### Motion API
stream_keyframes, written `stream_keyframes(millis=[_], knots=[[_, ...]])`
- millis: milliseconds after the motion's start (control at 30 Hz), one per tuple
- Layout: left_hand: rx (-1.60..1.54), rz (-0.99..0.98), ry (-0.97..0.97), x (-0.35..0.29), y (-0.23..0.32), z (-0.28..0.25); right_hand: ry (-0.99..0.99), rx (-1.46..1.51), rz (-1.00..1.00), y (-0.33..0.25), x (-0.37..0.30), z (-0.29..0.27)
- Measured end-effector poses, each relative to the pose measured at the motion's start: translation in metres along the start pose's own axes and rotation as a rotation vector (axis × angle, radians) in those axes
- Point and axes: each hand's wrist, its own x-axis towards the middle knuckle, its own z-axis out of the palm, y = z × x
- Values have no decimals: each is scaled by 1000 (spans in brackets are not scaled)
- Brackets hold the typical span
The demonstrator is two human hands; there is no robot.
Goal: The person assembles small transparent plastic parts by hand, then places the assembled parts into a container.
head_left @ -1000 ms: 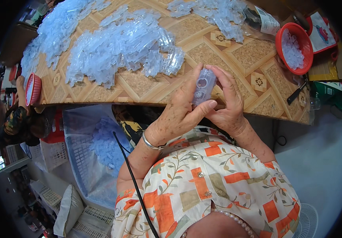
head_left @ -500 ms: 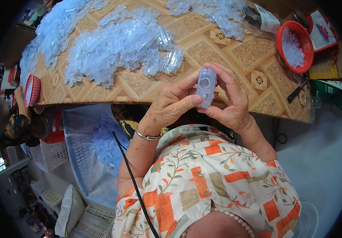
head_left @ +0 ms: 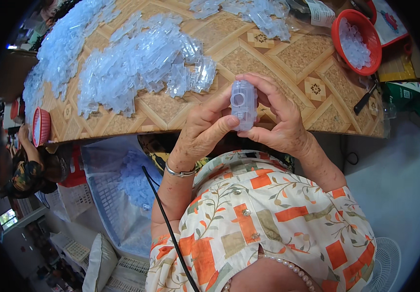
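Clear plastic housing (head_left: pixel 244 104) sits upright between both hands, above the near tabletop (head_left: pixel 288 63) edge. It has come up and squared off since a second ago, so the pressing looks finished and inspection likely. Left hand (head_left: pixel 205 129) grip pinches its left side; right hand (head_left: pixel 275 117) wraps the right. Pile of clear parts (head_left: pixel 137 63) at 10 o'clock, red bowl (head_left: pixel 361 39) at 2 o'clock.

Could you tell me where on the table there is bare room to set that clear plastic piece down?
The bare table is free between the near heap of clear parts, the far pile and the red basket, just beyond the left hand and right hand holding the plastic piece. The table's left side is crowded.
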Motion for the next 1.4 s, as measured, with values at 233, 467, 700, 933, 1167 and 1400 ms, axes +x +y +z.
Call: stream_keyframes(millis=[233, 467, 700, 933, 1167, 1400], knots=[[32, 21, 25, -2, -5, -1, 36, 2, -9, 0, 0, 3], [159, 48, 63, -3, -3, 0, 105, 96, -42, 7, 0, 9], [73, 38, 45, -4, -8, -5, 72, 92, -12, 2, 1, 7], [53, 36, 18, -5, -5, -5, 64, 109, -13, 3, 1, 8], [61, 15, 2, -7, -3, -8, -11, 39, -3, -2, 0, 5], [542, 142, -2, -2, -5, -4, 101, -58, -53, 8, -2, 14]])
